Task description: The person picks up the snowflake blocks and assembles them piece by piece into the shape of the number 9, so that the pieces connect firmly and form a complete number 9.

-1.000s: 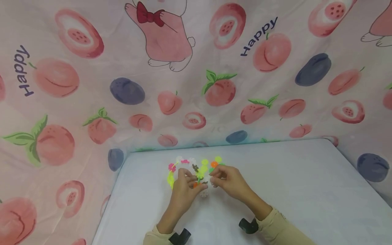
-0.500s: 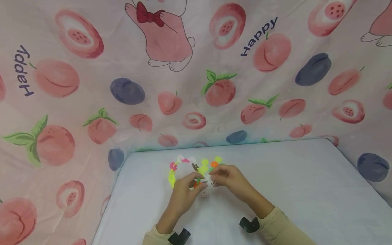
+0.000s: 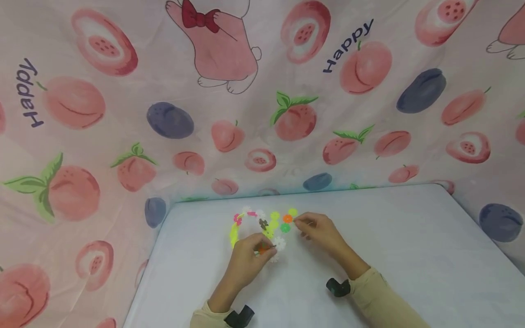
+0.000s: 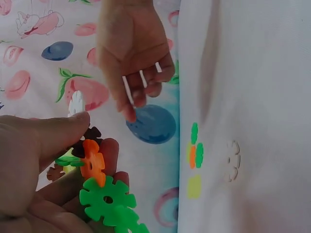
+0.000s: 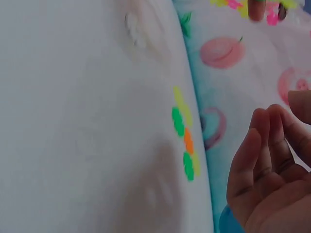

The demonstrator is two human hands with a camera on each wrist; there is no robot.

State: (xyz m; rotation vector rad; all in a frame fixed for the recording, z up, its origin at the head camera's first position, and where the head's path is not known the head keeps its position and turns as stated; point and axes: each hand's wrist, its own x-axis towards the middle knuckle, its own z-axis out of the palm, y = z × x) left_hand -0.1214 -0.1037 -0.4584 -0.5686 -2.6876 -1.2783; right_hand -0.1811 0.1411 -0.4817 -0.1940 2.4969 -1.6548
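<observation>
Gripping a chain (image 3: 234,233) between curled fingers and thumb, the left hand (image 3: 247,255) stands over the desk (image 3: 369,255), nearer its left edge than its right. It hides the chain's near stretch; in the left wrist view the thumb partly covers a dark disc (image 4: 94,133) beside a white disc (image 4: 76,103). The right hand (image 3: 323,231) is in the air, fingers relaxed and parted from the thumb; yellow, orange and green discs (image 3: 288,219) lie near the desk's far edge. The right wrist view cuts off the chain, blurred, at its top. Both sleeves (image 3: 383,300) run out of frame.
</observation>
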